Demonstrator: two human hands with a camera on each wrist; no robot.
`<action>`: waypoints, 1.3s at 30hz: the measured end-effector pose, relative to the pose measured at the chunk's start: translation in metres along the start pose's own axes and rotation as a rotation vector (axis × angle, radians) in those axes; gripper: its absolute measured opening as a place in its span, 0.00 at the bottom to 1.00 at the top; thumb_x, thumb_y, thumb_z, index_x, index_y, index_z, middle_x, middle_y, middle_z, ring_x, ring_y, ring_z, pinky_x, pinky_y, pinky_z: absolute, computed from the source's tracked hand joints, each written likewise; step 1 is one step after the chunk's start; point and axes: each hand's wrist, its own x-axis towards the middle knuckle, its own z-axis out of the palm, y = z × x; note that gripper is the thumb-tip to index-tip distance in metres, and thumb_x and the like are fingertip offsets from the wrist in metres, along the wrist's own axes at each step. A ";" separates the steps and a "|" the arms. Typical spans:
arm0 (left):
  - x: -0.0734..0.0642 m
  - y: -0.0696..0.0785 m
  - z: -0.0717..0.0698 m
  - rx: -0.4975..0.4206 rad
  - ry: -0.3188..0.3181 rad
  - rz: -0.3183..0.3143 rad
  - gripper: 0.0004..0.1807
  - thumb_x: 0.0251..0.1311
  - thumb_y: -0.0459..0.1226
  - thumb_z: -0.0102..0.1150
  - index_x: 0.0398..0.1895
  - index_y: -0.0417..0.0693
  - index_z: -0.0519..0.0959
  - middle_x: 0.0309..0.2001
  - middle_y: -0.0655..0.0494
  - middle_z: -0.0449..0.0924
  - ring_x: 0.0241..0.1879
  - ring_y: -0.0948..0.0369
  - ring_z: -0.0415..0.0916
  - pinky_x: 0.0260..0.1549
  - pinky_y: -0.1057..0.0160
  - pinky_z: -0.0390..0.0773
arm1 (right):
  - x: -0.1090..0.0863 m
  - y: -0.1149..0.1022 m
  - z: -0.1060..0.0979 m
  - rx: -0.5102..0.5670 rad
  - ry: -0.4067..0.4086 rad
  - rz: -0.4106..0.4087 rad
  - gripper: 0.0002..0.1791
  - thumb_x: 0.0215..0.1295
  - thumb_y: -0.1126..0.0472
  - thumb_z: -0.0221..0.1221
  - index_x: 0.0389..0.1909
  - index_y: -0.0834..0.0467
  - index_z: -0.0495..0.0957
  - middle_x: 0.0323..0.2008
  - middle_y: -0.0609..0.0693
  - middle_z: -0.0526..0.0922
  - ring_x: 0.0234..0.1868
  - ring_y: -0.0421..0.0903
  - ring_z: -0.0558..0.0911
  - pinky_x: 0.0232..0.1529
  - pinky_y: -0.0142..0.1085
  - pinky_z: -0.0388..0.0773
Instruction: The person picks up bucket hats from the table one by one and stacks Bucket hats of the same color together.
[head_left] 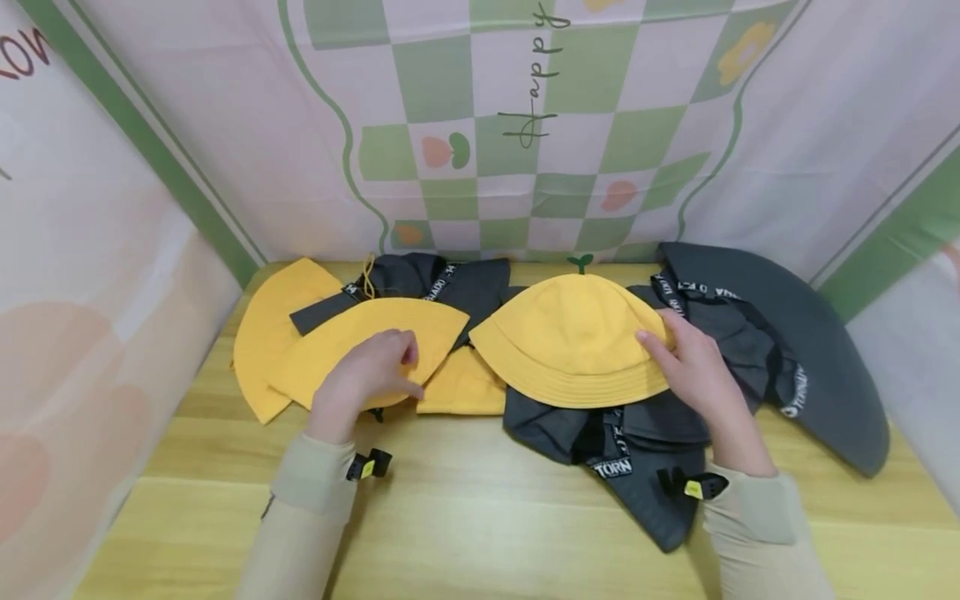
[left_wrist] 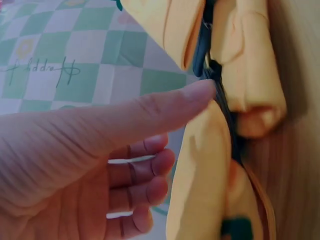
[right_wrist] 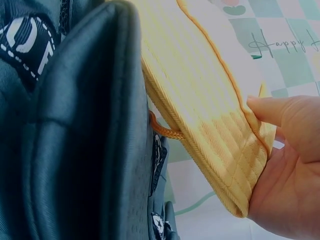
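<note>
A yellow bucket hat (head_left: 577,329) with a green sprout (head_left: 581,263) on its crown is raised at an angle over dark caps. My right hand (head_left: 701,371) pinches its right edge, thumb on the outside. In the right wrist view, the stitched yellow brim (right_wrist: 210,120) and an orange cord (right_wrist: 167,130) show beside a dark cap brim (right_wrist: 80,130). My left hand (head_left: 367,375) is over another yellow hat (head_left: 360,325), which lies flattened at the left. The left wrist view has that thumb straight and the fingers loosely bent, holding nothing.
More yellow hats (head_left: 270,325) lie beneath and at the left. Dark caps with lettered straps (head_left: 472,292) spread behind. A large dark cap brim (head_left: 810,358) reaches toward the right edge of the wooden table (head_left: 465,508). A printed curtain (head_left: 510,192) hangs behind.
</note>
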 end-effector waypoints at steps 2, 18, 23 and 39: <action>-0.004 -0.003 0.001 0.026 -0.042 -0.027 0.26 0.45 0.46 0.80 0.37 0.47 0.72 0.34 0.53 0.70 0.35 0.56 0.67 0.34 0.60 0.67 | 0.000 0.000 0.000 0.001 -0.003 0.004 0.22 0.78 0.53 0.49 0.60 0.66 0.70 0.39 0.63 0.79 0.34 0.54 0.75 0.33 0.39 0.68; -0.006 -0.015 0.004 0.059 -0.083 -0.033 0.11 0.55 0.26 0.62 0.37 0.47 0.74 0.35 0.52 0.72 0.35 0.56 0.68 0.36 0.61 0.68 | 0.001 0.000 -0.001 0.017 0.001 -0.009 0.22 0.78 0.53 0.50 0.61 0.66 0.71 0.39 0.62 0.80 0.34 0.52 0.76 0.32 0.38 0.69; -0.015 -0.017 -0.006 0.109 0.104 -0.012 0.10 0.66 0.28 0.56 0.44 0.49 0.82 0.42 0.49 0.83 0.42 0.53 0.79 0.42 0.53 0.80 | 0.000 -0.002 -0.001 0.030 -0.010 0.014 0.23 0.78 0.54 0.49 0.63 0.67 0.68 0.42 0.64 0.79 0.35 0.54 0.77 0.32 0.37 0.70; -0.022 -0.017 -0.023 0.126 0.955 0.032 0.10 0.60 0.23 0.58 0.39 0.43 0.84 0.46 0.45 0.83 0.50 0.42 0.77 0.59 0.40 0.68 | 0.000 -0.002 -0.001 0.035 -0.025 0.053 0.26 0.73 0.62 0.48 0.69 0.68 0.62 0.50 0.68 0.77 0.27 0.51 0.74 0.25 0.34 0.70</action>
